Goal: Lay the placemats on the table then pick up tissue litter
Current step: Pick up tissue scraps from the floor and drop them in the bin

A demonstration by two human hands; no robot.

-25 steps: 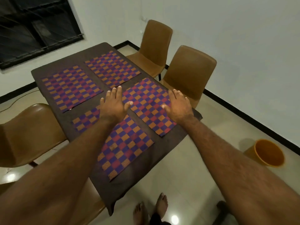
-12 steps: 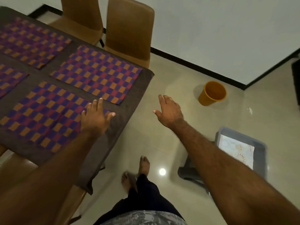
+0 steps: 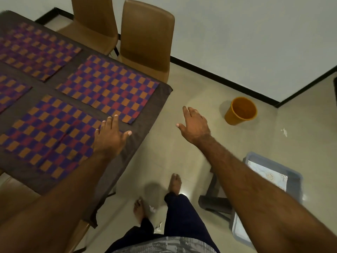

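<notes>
Tissue scraps [image 3: 151,208] on the floor by the bare feet; placemats [image 3: 109,88] flat on the table [image 3: 150,110].
Probably feather-light, soft and easily torn: best pinched at the crumpled middle. One more scrap [image 3: 284,132] between orange bucket [image 3: 240,110] and grey bin [image 3: 298,178]. Left hand [image 3: 109,137] spread flat on the nearest placemat's corner; right hand [image 3: 195,125] in the air over the floor, fingers straight, empty.

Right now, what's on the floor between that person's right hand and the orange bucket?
Nothing: in the head view, only bare floor shows between the right hand and the orange bucket. A tissue scrap lies beyond the bucket.
</notes>
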